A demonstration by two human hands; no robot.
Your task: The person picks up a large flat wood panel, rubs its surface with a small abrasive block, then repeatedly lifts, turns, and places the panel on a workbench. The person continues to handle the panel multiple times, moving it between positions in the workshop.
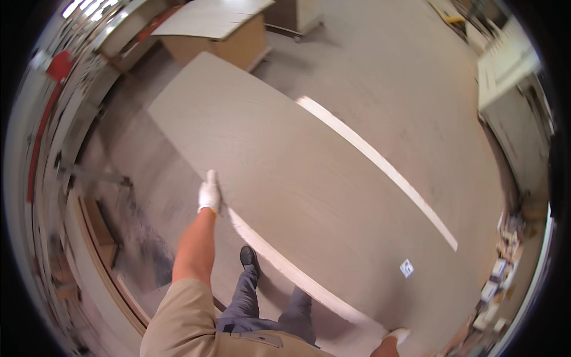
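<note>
I carry a large grey wood-grain panel [309, 172], held flat and slanting from upper left to lower right above the floor. My left hand [209, 194], in a white glove, grips the panel's near long edge about halfway along. My right hand [397, 335], also gloved, holds the panel's near corner at the lower right; only part of that hand shows. A small white sticker [407, 268] sits on the panel near that corner. My legs and a dark shoe [249, 257] show below the panel.
A stack of light boards on a wooden base [217, 30] stands ahead at the top. A white machine or cabinet [505, 77] is at the right. Wooden frames and boards [104, 238] lean at the left. Small items litter the lower right floor [496, 279].
</note>
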